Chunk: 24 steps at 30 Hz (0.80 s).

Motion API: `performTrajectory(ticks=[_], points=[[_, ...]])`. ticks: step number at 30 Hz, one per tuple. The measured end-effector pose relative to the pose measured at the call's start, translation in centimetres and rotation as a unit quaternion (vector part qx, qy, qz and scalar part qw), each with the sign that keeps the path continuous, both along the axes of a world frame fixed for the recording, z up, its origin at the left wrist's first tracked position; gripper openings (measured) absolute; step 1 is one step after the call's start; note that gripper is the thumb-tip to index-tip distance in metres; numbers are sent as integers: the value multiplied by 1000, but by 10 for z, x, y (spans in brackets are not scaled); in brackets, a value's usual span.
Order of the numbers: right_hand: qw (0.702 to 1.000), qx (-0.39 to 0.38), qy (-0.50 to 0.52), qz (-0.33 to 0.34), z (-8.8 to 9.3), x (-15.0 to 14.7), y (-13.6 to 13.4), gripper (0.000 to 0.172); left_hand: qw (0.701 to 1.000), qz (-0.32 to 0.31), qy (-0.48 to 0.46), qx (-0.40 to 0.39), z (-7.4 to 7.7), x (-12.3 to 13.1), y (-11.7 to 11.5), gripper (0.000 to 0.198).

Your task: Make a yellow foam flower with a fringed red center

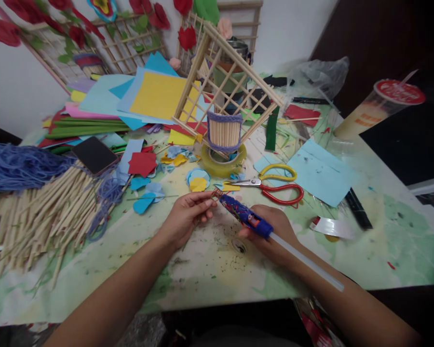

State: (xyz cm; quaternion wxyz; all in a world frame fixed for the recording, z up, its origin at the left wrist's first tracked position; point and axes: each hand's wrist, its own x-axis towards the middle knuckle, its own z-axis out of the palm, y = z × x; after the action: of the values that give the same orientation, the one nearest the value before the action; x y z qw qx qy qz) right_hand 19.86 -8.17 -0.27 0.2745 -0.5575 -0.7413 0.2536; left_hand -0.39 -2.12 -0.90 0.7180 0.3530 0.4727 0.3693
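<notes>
The right hand (279,226) wraps the glue gun (237,211), aimed toward ten o'clock, likely to meet the nearly closed left hand (188,212), contents unclear.

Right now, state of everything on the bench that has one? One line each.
Glue gun, in the right hand, glue stick sticking out its rear
Left hand, fingertips at the nozzle; what they pinch is unclear
Scissors, lying down, blades look closed
Smartphone, screen dark
Drink cup, lidded, straw in, partly full
Stick lattice, tilted up on one corner
Tape roll, lying flat
Purple-blue yarn, loosely heaped
</notes>
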Motion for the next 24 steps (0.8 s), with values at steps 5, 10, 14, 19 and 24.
performTrajectory(ticks=[5, 10, 14, 19, 24], points=[[1000, -4, 5, -1, 0, -1, 1, 31, 1000, -2, 0, -1, 1, 0, 0, 28], [1000, 0, -5, 0, -1, -1, 1, 34, 1000, -2, -1, 0, 0, -1, 0, 27], [1000, -1, -8, 2, -2, 0, 1, 37, 1000, -1, -4, 2, -1, -1, 0, 27], [1000, 12, -8, -1, -1, 0, 1, 37, 1000, 4, -3, 0, 0, 0, 1, 27], [999, 48, 23, 12, 1, 0, 0, 37, 1000, 16, -10, -7, -1, -1, 1, 27]])
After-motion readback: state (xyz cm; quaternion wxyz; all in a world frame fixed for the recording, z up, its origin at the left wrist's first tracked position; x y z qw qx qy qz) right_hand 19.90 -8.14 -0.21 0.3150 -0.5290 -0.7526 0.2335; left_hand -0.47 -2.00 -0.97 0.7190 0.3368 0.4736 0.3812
